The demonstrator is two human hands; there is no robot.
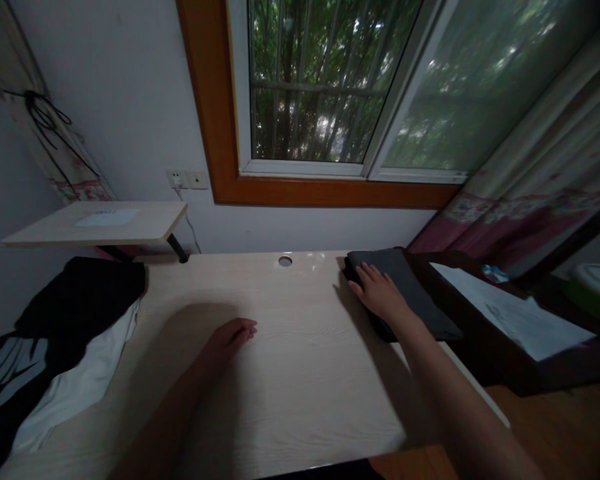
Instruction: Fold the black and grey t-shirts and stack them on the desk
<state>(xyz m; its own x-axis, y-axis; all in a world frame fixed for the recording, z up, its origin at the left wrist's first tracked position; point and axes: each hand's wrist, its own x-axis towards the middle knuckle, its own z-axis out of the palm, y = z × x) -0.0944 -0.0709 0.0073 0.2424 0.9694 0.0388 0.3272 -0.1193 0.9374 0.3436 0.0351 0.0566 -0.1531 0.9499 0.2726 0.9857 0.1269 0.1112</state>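
My right hand (381, 295) lies flat on a folded dark grey and black stack of cloth (415, 283) at the table's right edge. Its fingers are stretched out over the cloth's left side and grip nothing. Over the middle of the pale wood-grain table (300, 387), my left hand (231, 335) is loosely closed, with fingers curled together and nothing visible in them. To its left lie a black garment (87, 287) and a white garment (93, 367), heaped along the table's left side.
A small raised shelf (145, 227) with a paper label stands at the back left. Near the back edge is a round cable hole (285, 261). Beyond the table's right side, a dark surface holds a white sheet (515, 310). A window and curtains are behind.
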